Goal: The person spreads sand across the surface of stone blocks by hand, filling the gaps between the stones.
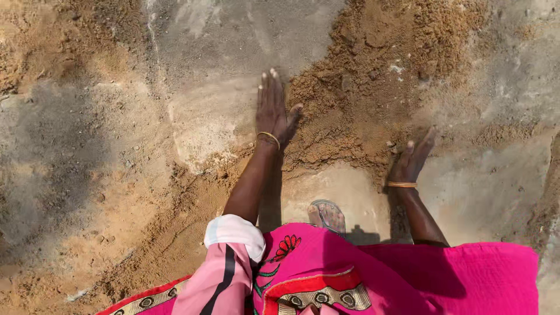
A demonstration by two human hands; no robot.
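Fingers (269, 93) of the left hand (273, 114) lie flat together beside the sand (361, 87); right hand (411, 157) presses its edge, fingers together

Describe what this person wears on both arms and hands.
The left hand is bare, with a thin gold bangle at the wrist and a pink, black-striped sleeve with a white cuff. The right hand is bare, with an orange-gold bangle.

Outdoor work yard: sunlit concrete ground (233, 35), loose sand (373, 76).
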